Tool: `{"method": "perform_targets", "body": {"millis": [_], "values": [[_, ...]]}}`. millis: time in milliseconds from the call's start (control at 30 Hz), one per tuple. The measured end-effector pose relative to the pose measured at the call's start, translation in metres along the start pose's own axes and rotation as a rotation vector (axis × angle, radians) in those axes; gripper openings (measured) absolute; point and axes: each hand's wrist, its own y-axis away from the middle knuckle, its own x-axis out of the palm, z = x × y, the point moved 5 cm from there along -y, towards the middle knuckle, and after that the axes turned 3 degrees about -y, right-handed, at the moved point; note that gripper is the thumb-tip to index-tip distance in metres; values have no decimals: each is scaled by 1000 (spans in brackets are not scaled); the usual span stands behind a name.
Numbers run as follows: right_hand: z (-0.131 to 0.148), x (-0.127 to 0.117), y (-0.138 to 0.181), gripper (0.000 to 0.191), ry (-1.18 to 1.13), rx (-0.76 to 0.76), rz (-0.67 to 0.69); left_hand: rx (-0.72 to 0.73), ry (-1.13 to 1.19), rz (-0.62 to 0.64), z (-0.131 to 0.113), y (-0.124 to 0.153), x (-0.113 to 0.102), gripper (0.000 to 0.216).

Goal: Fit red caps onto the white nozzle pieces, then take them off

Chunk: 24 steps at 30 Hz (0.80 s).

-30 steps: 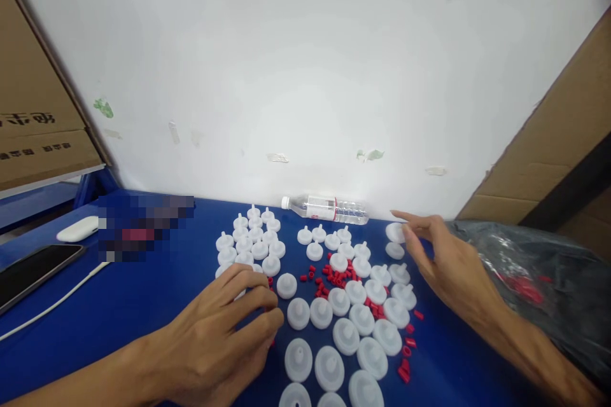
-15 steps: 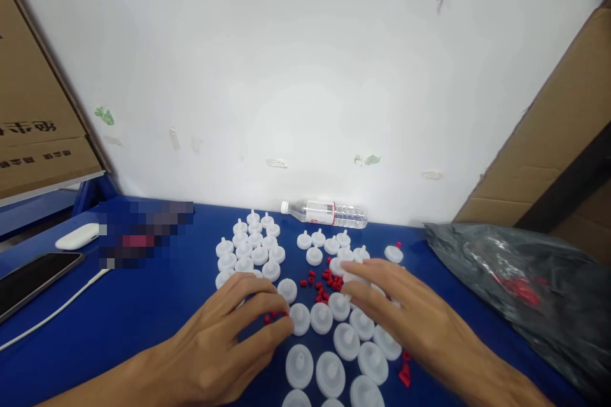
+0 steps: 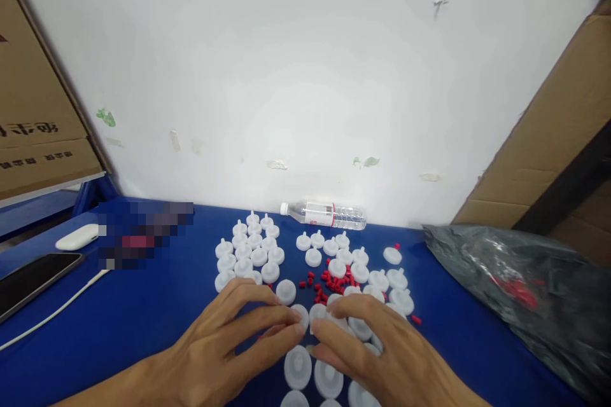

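My left hand [image 3: 224,340] and my right hand [image 3: 382,356] meet fingertip to fingertip low in the middle of the blue table [image 3: 143,311]. The left hand's fingers are curled and pinched beside a white round cap [image 3: 300,313]; what they hold is hidden. The right hand's fingers bend down onto a neighbouring white cap [image 3: 317,311] and cover several others. More white caps [image 3: 251,248] stand in a tidy group behind the left hand. Others lie scattered among small red pieces [image 3: 334,278].
A clear water bottle [image 3: 329,215] lies against the white wall. A black plastic bag [image 3: 520,286] with red bits fills the right side. A phone [image 3: 33,276], a white cable [image 3: 52,315] and a white case [image 3: 76,236] lie at the left. Cardboard boxes [image 3: 38,127] stand on both sides.
My right hand came back from the far right caps near the bag to the front middle and now meets the left hand. The left hand shifted slightly right.
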Motion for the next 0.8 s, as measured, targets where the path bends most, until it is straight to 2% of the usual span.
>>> {"method": "perform_targets", "body": {"millis": [167, 567, 667, 800], "values": [[2, 5, 6, 37, 9, -10, 9, -30, 20, 35, -1, 6, 3, 40], [12, -2, -2, 31, -43, 28, 12, -37, 89, 53, -6, 7, 6, 38], [13, 1, 4, 26, -64, 33, 0, -87, 86, 29, -3, 10, 10, 37], [15, 11, 20, 24, -126, 109, 12, -18, 196, 92, -7, 6, 12, 29]]}}
